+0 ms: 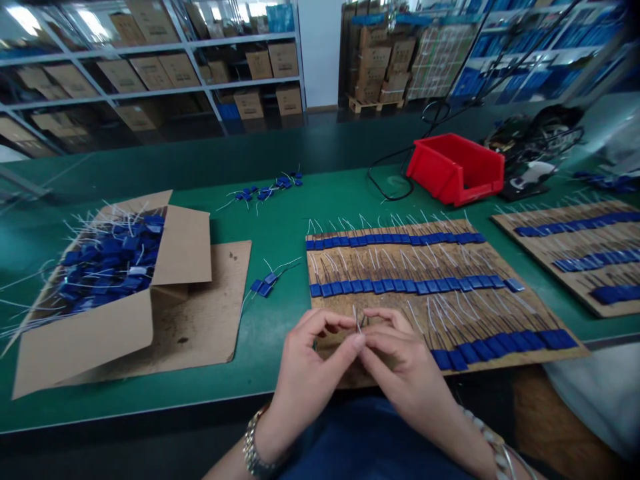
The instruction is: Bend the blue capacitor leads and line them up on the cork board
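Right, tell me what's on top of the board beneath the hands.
Three rows of blue, wired parts lie on the board. The left hand and right hand hide some of its near left area, so whatever lies beneath them there cannot be seen.

Thin wires [358,323] upright between fingers [332,321]

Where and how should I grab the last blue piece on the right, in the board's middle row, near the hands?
Grip the blue piece by its flat body, probably from above and the right: no other piece in its row lies there, and its wired end points away.
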